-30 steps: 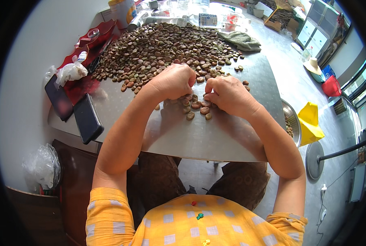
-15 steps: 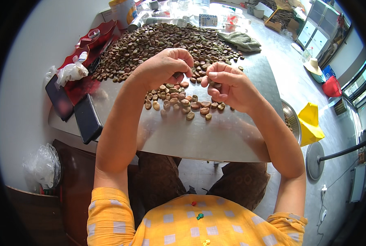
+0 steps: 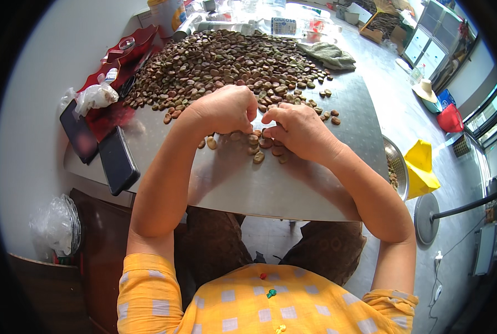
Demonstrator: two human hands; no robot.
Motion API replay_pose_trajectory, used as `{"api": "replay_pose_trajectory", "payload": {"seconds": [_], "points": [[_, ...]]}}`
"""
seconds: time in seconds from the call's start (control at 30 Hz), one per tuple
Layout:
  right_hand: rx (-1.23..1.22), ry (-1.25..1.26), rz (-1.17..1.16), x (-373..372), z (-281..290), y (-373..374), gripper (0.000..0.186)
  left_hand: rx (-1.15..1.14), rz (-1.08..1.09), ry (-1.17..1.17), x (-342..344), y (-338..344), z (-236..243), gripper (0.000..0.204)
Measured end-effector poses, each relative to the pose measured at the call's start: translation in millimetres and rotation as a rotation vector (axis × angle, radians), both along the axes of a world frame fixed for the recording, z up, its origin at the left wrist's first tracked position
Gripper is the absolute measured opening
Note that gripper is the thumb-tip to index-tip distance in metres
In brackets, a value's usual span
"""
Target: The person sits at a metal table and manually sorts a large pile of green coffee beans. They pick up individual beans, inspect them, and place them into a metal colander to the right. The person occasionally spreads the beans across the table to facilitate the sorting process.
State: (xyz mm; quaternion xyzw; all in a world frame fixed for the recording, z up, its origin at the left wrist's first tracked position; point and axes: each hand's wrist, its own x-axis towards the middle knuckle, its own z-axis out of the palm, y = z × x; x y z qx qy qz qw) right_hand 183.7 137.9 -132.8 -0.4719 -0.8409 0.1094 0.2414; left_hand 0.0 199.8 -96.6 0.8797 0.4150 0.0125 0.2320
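A big heap of dried broad beans in brown and greenish tones covers the far half of the metal-topped table. Nearer me lies a small loose group of broad beans, partly covered by my hands. My left hand is closed, its fingertips pointing down at the beans in this group. Facing it from the right, my right hand has curled fingers, their tips touching or just above the same beans. What either hand holds is hidden by the fingers.
Two dark phones lie at the table's left edge, beside a red scalloped tray and a crumpled plastic bag. Bottles stand at the back near a grey-green cloth. A perforated metal bowl sits right of the table.
Both hands have come down from above the table onto the small group of beans, and my right hand has turned palm-down. More loose beans show at the heap's right and left edges.
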Motion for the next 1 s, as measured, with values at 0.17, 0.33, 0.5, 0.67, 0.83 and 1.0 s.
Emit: {"api": "replay_pose_trajectory", "payload": {"seconds": [0.17,0.33,0.5,0.67,0.83,1.0], "points": [[0.019,-0.108,0.025,-3,2,-1,0.011,-0.014,0.011,0.083,4,-1,-2,0.018],[-0.004,-0.081,0.065,-2,1,2,0.012,-0.018,-0.013,0.065,5,-2,-1,0.018],[-0.090,-0.060,0.018,-3,6,-1,0.017,0.032,-0.041,0.060,6,-4,0,0.016],[-0.126,0.079,0.000,0,3,1,0.016,0.055,-0.019,0.007,9,-5,0,0.015],[-0.740,0.853,0.044,25,11,12,0.015,-0.386,0.028,-0.425,6,7,0,0.012],[-0.881,1.431,0.170,29,27,10,0.010,-0.918,-0.011,-0.869,-3,22,-8,0.015]]}}
